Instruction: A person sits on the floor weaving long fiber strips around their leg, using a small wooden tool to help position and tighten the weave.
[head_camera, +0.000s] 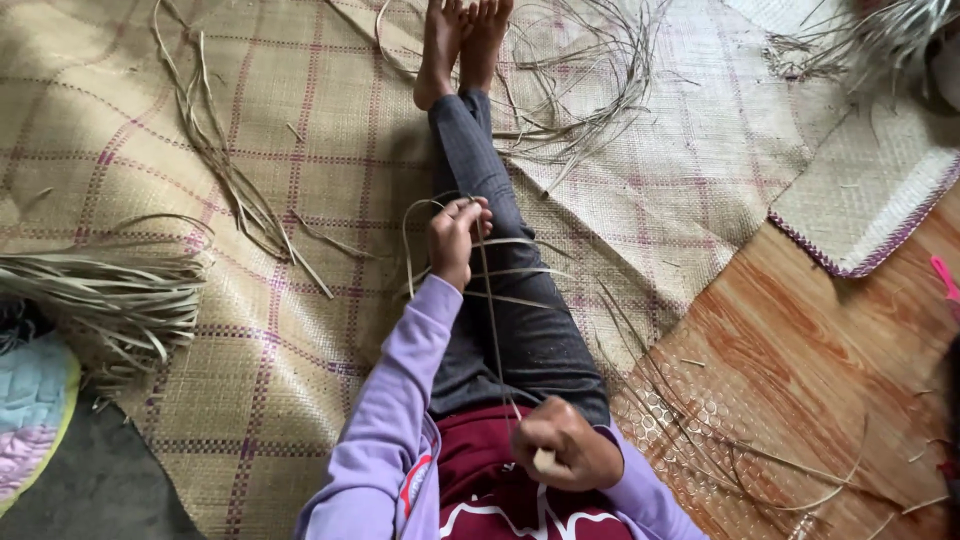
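I sit on a woven straw mat (300, 120) with my legs (490, 230) stretched out in dark trousers. My left hand (455, 235), arm in a lilac sleeve, is closed on thin dried reed strips (490, 300) above my thigh. The strips run taut back toward my body. My right hand (560, 445) is fisted near my chest, gripping the near end of those strips. Other strips loop and cross over my leg beside the left hand.
A bundle of dried reeds (110, 290) lies at the left, loose strips (225, 170) trail across the mat, and a tangle (590, 80) sits by my feet. A second mat with purple edging (870, 190) lies at right over a wood-pattern floor (810, 350). A quilted cloth (30, 410) sits bottom left.
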